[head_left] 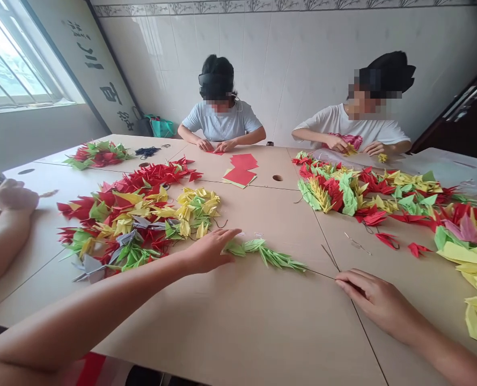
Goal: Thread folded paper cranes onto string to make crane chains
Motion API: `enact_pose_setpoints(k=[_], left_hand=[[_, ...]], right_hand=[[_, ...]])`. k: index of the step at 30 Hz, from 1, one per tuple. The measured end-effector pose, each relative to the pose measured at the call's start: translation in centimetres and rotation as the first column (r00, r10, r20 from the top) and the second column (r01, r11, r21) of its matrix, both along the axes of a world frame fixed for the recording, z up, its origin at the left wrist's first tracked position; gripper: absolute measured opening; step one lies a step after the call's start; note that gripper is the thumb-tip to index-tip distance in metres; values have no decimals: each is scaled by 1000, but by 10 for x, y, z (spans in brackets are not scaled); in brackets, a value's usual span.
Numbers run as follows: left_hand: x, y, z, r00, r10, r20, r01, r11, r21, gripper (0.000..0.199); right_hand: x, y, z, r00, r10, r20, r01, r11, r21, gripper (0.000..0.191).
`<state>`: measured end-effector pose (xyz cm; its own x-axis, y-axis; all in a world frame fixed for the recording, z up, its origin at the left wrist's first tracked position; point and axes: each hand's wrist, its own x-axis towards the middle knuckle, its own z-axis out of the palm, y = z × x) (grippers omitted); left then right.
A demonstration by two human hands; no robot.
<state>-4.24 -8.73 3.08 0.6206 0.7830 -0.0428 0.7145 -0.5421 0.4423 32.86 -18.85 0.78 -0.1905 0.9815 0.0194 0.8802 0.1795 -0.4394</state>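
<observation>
A strand of light green folded-paper pieces [276, 258] lies on the table in front of me, threaded on a thin dark thread [321, 274]. My right hand [369, 296] pinches the thread's right end between thumb and fingers, and a loose tail sticks up from the grip. At the strand's other end is my left hand [210, 251], its fingers stretched out together and the thumb apart. Whether it touches the end pieces I cannot tell. Left of that hand lies a big heap of red, yellow, green and grey paper cranes [129, 206].
More strung cranes [346, 187] lie on the right, with large yellow folded papers [474, 279] at the edge. Red paper squares [240, 174] and a dark thread bundle [147, 152] lie farther back. Two people work opposite; another person's hands [15, 195] are at left.
</observation>
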Motion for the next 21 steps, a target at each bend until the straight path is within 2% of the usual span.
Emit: enact_pose_setpoints(k=[4,8,14,21], left_hand=[[2,1,-9,997,39,65,-37,999,-30,59],[3,1,-12,992,11,122,-8,1000,-28,57],[0,-5,-10,988,-28,154,36,998,-55,58],[-2,-11,-2,991,-48,124,59,995,-84,55]], right_hand=[[15,-4,-10,999,-37,21,36,997,63,23],[31,-6,-15,996,-83,30,78,989,125,21],[41,-10,-18,995,-96,18,94,991,100,18],[38,-10,-25,998,-42,37,35,982,186,21]])
